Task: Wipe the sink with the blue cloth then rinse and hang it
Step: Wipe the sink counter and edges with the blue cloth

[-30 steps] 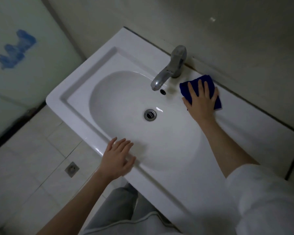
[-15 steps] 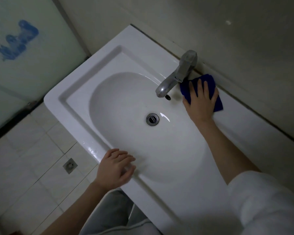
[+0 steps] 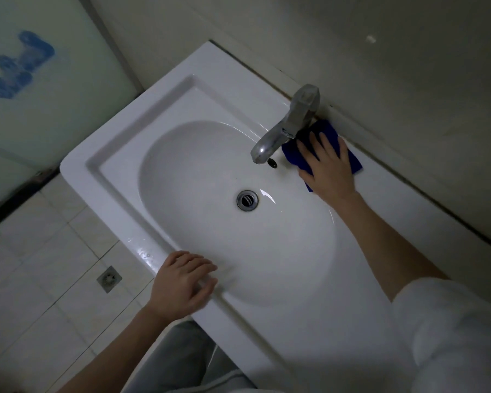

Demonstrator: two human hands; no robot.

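A white ceramic sink (image 3: 165,106) fills the middle of the view. The blue cloth (image 3: 328,134) lies on the sink's back ledge, just right of the chrome tap (image 3: 289,126) and partly behind its base. My right hand (image 3: 328,168) presses flat on the cloth with straight, spread fingers. My left hand (image 3: 183,282) rests on the sink's front rim with fingers loosely bent, holding nothing. Most of the cloth is hidden under my right hand.
The drain (image 3: 247,200) sits at the basin's centre, and an overflow hole (image 3: 272,163) lies under the spout. A wall runs directly behind the ledge. Tiled floor with a small floor drain (image 3: 109,278) lies to the left. A frosted panel (image 3: 40,80) stands at far left.
My right hand has slid the cloth left along the ledge, up against the tap's base. My left hand has stayed on the front rim with its fingers slightly more curled.
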